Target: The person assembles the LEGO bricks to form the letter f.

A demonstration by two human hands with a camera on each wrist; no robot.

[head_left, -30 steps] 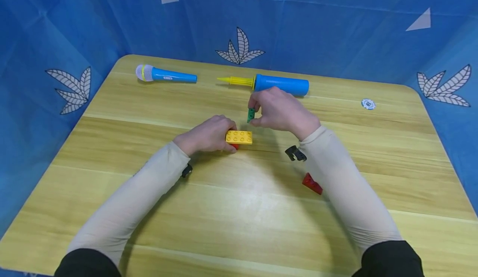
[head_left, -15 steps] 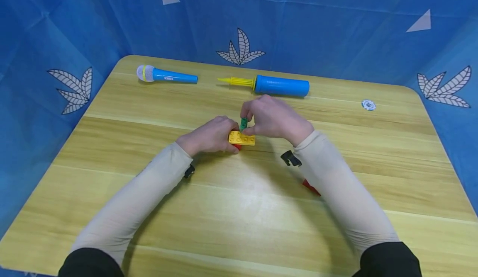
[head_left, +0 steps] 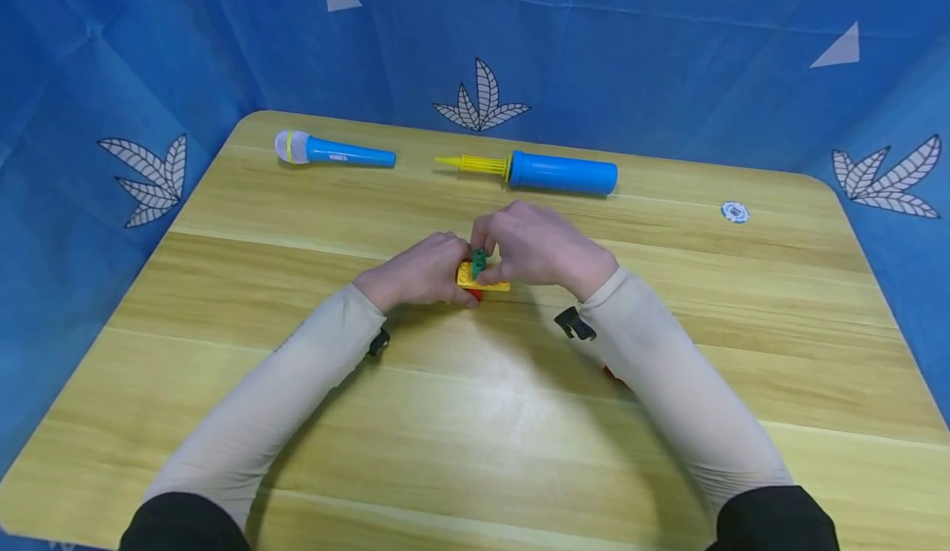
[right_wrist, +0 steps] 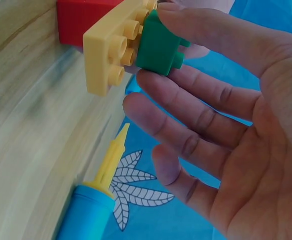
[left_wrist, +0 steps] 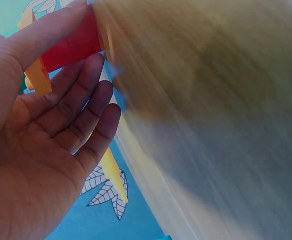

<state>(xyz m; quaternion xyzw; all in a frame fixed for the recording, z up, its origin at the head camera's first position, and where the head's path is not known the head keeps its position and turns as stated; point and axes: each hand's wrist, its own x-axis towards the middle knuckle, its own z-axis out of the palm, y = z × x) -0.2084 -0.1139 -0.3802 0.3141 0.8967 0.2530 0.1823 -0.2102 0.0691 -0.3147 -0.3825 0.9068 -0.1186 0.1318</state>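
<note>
- Here, gripping red toy brick (left_wrist: 78, 42) with left hand (head_left: 419, 272), thumb and fingers on opposite sides.
- Pinching green toy brick (right_wrist: 158, 47) in right hand (head_left: 545, 246), at the studs of yellow toy brick (right_wrist: 98, 55), stacked on the red one; cannot tell whether fully seated.
- Working over wooden tabletop (head_left: 445, 435), in front of balloon pump (head_left: 562, 173) and toy microphone (head_left: 341, 151).

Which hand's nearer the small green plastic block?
Right. The right hand pinches the green block; the left hand, further left, grips the red plastic block beneath the yellow studded brick.

This looks like a curtained-off booth, with blue leaf-printed cloth (head_left: 623, 56) around three sides of a wood-grain table (head_left: 445, 435).
</note>
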